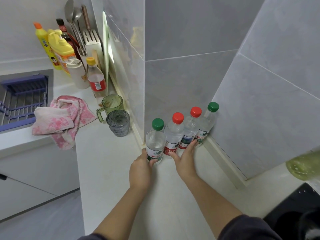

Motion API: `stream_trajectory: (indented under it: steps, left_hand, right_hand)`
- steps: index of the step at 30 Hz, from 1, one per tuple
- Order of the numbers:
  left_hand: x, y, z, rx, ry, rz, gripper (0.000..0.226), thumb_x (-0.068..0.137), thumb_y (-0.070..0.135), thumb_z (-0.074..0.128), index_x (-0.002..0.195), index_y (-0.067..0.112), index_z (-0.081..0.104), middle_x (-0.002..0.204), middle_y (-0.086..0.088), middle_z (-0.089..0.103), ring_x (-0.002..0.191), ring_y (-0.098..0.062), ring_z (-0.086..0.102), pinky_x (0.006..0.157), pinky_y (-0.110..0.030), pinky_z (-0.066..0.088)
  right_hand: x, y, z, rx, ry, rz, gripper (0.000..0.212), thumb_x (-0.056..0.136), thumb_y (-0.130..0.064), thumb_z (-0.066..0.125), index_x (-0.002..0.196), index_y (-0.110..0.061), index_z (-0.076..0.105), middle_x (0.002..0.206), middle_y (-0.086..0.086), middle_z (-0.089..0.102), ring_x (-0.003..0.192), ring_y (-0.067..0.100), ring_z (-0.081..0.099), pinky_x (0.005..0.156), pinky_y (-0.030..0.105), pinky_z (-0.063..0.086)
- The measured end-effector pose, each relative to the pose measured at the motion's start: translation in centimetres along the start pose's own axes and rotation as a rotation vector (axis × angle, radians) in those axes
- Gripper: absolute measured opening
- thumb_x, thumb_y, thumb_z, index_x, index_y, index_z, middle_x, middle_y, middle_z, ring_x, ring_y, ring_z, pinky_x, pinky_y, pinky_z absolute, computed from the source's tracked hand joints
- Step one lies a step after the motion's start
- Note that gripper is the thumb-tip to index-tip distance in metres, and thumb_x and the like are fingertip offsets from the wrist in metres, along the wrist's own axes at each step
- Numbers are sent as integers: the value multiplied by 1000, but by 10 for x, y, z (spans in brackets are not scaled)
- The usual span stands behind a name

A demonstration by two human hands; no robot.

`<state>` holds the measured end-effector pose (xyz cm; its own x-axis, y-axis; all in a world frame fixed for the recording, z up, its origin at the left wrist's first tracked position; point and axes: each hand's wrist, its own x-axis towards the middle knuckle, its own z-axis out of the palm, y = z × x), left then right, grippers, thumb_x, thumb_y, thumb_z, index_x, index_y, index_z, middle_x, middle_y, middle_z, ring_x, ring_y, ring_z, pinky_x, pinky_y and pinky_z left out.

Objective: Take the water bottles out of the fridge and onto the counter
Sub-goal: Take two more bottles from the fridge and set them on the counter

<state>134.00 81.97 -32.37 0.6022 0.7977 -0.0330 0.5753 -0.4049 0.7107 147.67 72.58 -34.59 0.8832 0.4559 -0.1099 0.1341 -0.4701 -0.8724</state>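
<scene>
While my left hand [141,168] curls fingers and thumb round the foot of the near green-capped bottle [155,141], my right hand [184,159] lies wide and flat. Its thumb rests against the near red-capped bottle [174,134] and its straight fingers touch the foot of the far red-capped bottle [191,129]. Just past those fingertips, the far green-capped bottle [207,122] sits against the tiled wall [259,101]. All four stand upright and shoulder to shoulder on the counter [121,170], in a row running from my left hand out beyond my right.

I judge this to be the setting-down step, squaring the row. No fridge shows, so I cannot tell whether more bottles wait inside. The next move calls for a gentle release so nothing tips, then a look back at the fridge.
</scene>
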Motion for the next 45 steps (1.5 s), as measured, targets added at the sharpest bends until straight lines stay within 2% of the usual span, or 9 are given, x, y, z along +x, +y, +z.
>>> stream_trajectory:
  steps: [8, 11, 18, 23, 26, 30, 33, 40, 45]
  left_hand:
    - [-4, 3, -1, 45, -49, -5, 50, 95, 36, 60, 138, 15, 43, 102, -8, 67, 92, -30, 63, 69, -33, 45]
    - [-8, 2, -6, 54, -76, -12, 58, 94, 37, 62, 141, 14, 38, 116, -10, 64, 103, -30, 61, 76, -35, 47]
    - [-42, -9, -38, 227, -123, -63, 81, 93, 48, 59, 154, 13, 19, 155, -6, 35, 137, -24, 41, 98, -34, 43]
    - [-110, -11, -74, 295, -41, 12, 89, 92, 51, 59, 157, 20, 7, 162, -9, 18, 146, -25, 25, 112, -37, 33]
    - [-161, -9, -96, 473, 30, 51, 93, 91, 58, 53, 156, 23, -3, 164, -9, 7, 149, -30, 13, 119, -41, 22]
    - [-233, -7, -117, 653, 119, 9, 94, 91, 67, 42, 155, 26, -13, 165, -9, -6, 151, -35, -1, 120, -50, 13]
    - [-285, -10, -131, 678, 186, -55, 92, 89, 71, 34, 153, 27, -16, 164, -10, -7, 150, -36, -5, 119, -55, 7]
    - [-387, -31, -158, 554, 334, -307, 79, 83, 71, 10, 146, 35, -22, 164, -6, -11, 150, -28, -16, 121, -55, 4]
    - [-455, -55, -190, 509, 456, -448, 80, 83, 71, 10, 148, 35, -18, 163, -2, -14, 149, -25, -19, 121, -52, 1]
  right_hand:
    - [-7, -11, -6, -99, -21, 29, 116, 88, -28, 74, 152, -2, -20, 164, 12, -16, 152, 23, 1, 109, 15, 10]
    - [-10, -14, -13, -123, -55, 25, 118, 86, -32, 75, 152, -2, -18, 163, 13, -19, 152, 21, -9, 109, 15, 2]
    - [-55, -17, -41, -245, -185, -66, 101, 94, -35, 64, 156, -12, -13, 164, 6, -20, 152, 17, -8, 111, 18, 4]
    - [-124, -22, -62, -369, -298, -271, 89, 99, -40, 53, 156, -13, -9, 165, 3, -15, 153, 18, -9, 120, 27, 1]
    - [-169, -28, -78, -559, -346, -402, 82, 101, -52, 41, 156, -22, -12, 163, -2, -20, 151, 21, -16, 121, 38, -1]
    - [-226, -37, -93, -812, -384, -565, 79, 99, -61, 26, 152, -31, -24, 155, -3, -35, 149, 27, -23, 120, 50, -6]
    - [-261, -45, -94, -931, -387, -685, 77, 98, -65, 19, 136, -37, -42, 148, -1, -42, 146, 31, -29, 119, 54, -9]
    - [-329, -72, -61, -941, -483, -916, 81, 96, -68, 17, 128, -40, -52, 142, -2, -52, 137, 30, -41, 113, 54, -18]
    - [-386, -97, -26, -872, -630, -1117, 78, 96, -67, 20, 134, -42, -45, 154, -1, -39, 144, 29, -34, 116, 53, -15]
